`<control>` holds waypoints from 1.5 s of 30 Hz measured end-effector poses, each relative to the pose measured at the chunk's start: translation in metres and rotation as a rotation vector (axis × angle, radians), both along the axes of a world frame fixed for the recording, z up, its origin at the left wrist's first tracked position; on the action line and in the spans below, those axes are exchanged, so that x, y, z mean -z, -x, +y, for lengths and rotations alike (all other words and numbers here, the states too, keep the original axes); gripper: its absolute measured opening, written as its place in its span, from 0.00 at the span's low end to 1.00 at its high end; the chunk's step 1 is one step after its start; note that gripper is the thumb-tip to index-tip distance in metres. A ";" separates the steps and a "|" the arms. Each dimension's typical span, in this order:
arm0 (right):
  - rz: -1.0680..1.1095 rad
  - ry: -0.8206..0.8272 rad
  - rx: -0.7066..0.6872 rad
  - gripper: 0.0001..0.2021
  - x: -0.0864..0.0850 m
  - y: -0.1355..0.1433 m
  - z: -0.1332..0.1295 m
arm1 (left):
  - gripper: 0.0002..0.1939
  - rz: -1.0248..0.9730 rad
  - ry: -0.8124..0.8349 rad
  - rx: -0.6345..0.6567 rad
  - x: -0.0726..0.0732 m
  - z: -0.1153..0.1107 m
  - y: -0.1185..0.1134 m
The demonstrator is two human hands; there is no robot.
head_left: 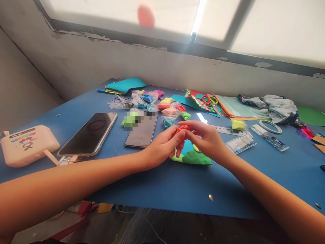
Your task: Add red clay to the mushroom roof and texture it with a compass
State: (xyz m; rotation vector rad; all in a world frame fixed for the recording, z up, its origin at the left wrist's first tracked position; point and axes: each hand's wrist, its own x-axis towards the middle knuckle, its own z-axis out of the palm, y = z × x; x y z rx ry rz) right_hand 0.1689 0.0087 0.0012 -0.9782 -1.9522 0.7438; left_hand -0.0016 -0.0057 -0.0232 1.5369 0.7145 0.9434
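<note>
The broad blue tabletop (157, 193) is spreading beneath your work, with a large black-screened phone (88, 134) lying at nine o'clock from your hands and a stack of coloured paper sheets (241, 106) resting at two o'clock. Your left hand (165, 145) and right hand (209, 137) are meeting above the table, fingers curling closed and pinching the same thing from either side. Just below them, at about six o'clock, a flat dark-green clay-like piece (196, 158) is lying beside lighter green and blue parts. Red-and-yellow-handled scissors (210, 100) are resting at one o'clock. Smallest of all, the soft-looking red-orange lump (184, 127) is sitting between your fingertips, partly hidden, so you are not showing its full shape. It is probably feeling light, pliable and slightly tacky, denting easily; you are best holding it by its outer edges, pressing gently with the finger pads.
</note>
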 end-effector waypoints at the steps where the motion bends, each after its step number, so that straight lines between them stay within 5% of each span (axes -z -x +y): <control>1: -0.006 0.029 -0.018 0.13 0.000 0.000 0.000 | 0.20 0.024 -0.009 -0.025 0.000 0.000 0.000; 8: 0.069 0.202 -0.016 0.21 -0.008 -0.002 0.006 | 0.12 0.091 -0.037 -0.083 -0.004 0.002 0.000; 17: 0.128 0.044 0.170 0.22 -0.010 -0.018 0.026 | 0.12 -0.020 0.094 -0.092 -0.005 0.001 -0.001; 23: -0.058 -0.030 -0.012 0.22 -0.005 -0.005 0.006 | 0.28 -0.084 0.099 0.012 -0.004 0.001 0.000; 31: -0.139 -0.042 0.021 0.11 -0.003 -0.001 -0.002 | 0.20 0.070 -0.027 -0.058 0.000 0.000 0.000; 36: -0.054 0.019 -0.002 0.17 -0.009 -0.005 0.003 | 0.16 0.046 -0.042 -0.128 -0.007 -0.001 -0.001; 45: 0.112 -0.174 0.233 0.16 -0.007 -0.018 0.020 | 0.19 -0.158 0.176 -0.071 -0.005 0.005 -0.001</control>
